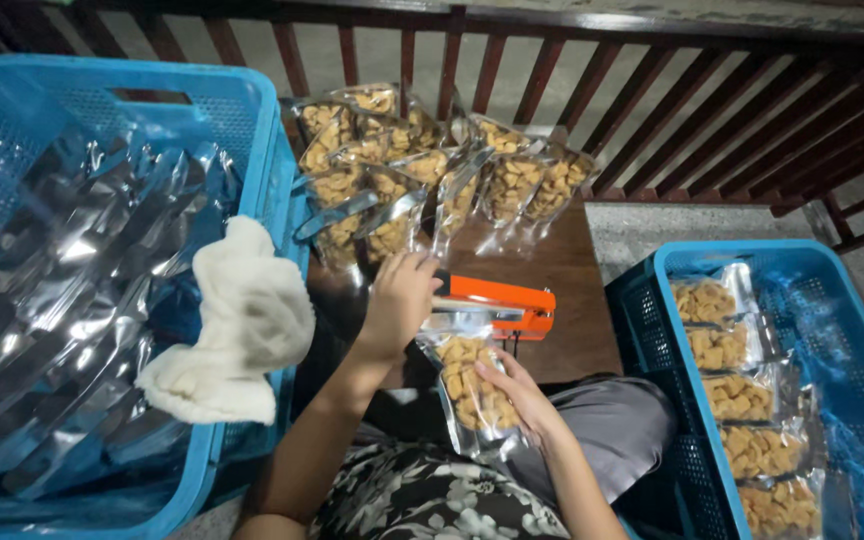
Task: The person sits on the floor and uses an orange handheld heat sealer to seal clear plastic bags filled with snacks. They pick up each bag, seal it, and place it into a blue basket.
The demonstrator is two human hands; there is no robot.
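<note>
Down from the head view, the left hand (399, 300) rests on the orange heat sealer (500, 303), its fingers curled and pressed down over the near end of the sealer's arm. The right hand (517, 392) holds a clear snack pouch (472, 385) from below, fingers spread under its lower right side with the thumb on its face. The pouch stands with its long axis running away from the person, its open top end lying in the sealer's mouth just beneath the left hand; so the pouch lies between the two hands, touching both the sealer and the right fingers. The sealer sits across the dark wooden worktop (562, 265), its long axis left to right. Beyond it a heap of filled pouches (422, 170) leans against a wooden railing (572, 60). A blue crate (252, 110) at the left holds silvery empty pouches, with a white cloth (242, 320) draped over its rim. Another blue crate (672, 255) at the right holds a row of filled pouches
</note>
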